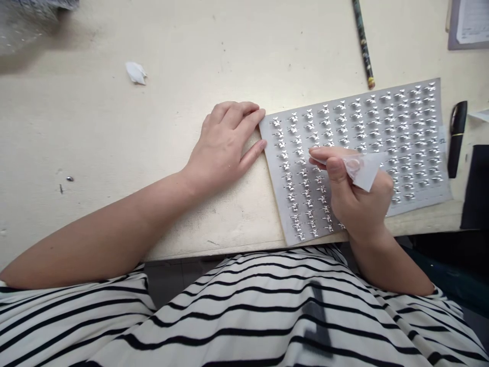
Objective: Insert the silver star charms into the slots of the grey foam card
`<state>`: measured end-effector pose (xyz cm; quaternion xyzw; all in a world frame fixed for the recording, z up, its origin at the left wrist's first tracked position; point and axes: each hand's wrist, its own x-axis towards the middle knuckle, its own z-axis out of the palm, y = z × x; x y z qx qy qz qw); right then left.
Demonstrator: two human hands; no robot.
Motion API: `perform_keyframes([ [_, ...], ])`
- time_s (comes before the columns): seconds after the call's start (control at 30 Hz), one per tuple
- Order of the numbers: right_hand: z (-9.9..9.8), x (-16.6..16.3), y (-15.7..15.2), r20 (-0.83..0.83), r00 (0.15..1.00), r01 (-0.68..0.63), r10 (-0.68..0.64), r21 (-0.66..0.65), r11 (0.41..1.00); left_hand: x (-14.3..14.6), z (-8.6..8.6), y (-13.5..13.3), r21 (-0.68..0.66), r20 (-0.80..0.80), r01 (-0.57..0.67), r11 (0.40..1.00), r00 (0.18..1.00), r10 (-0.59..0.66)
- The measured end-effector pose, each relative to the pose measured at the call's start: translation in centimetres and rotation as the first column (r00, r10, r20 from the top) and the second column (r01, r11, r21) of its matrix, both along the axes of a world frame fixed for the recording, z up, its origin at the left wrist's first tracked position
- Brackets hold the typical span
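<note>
My left hand (pixel 229 140) loosely touched the silver-ringed grey board (pixel 430 194) — probably light, best edge-held; my right hand (pixel 355 204) clasped translucent film (pixel 370 176).

Soft, fairly bright light spreads over the flat cream-coloured surface (pixel 183 46), with faint shadow under the bare left hand (pixel 225 137). Sharp glints dot the small shiny silver metal pieces (pixel 309 125) in rows. The crumpled clear plastic bag (pixel 23 25) casts a brownish shadow and looks blurred; writing on the white paper sheet (pixel 473 20) is illegible. Below the surface, the lower right falls dark.
</note>
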<state>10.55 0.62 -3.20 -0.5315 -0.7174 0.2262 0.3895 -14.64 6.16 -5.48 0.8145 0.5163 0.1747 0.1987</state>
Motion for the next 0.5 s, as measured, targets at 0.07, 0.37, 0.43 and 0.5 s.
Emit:
perform_keyframes([
  [0.07,-0.1,-0.2,-0.1,-0.082,0.997,0.017,-0.016,0.016,1.0,0.0,0.0,0.0,-0.003,-0.007,-0.003,1.0,1.0,0.003],
  [0.37,1.5,0.1,-0.4,-0.21,0.977,-0.036,0.028,-0.036,0.999,0.0,0.0,0.0,-0.004,-0.032,0.002,1.0,1.0,-0.002],
  [0.43,2.5,0.8,-0.5,-0.172,0.985,-0.03,0.022,-0.046,0.998,0.0,0.1,0.0,0.003,-0.03,0.005,1.0,1.0,-0.005],
  [0.5,3.2,1.5,-0.2,-0.087,0.995,-0.047,0.044,-0.039,0.998,0.0,0.1,-0.1,0.007,-0.026,0.007,1.0,1.0,-0.007],
])
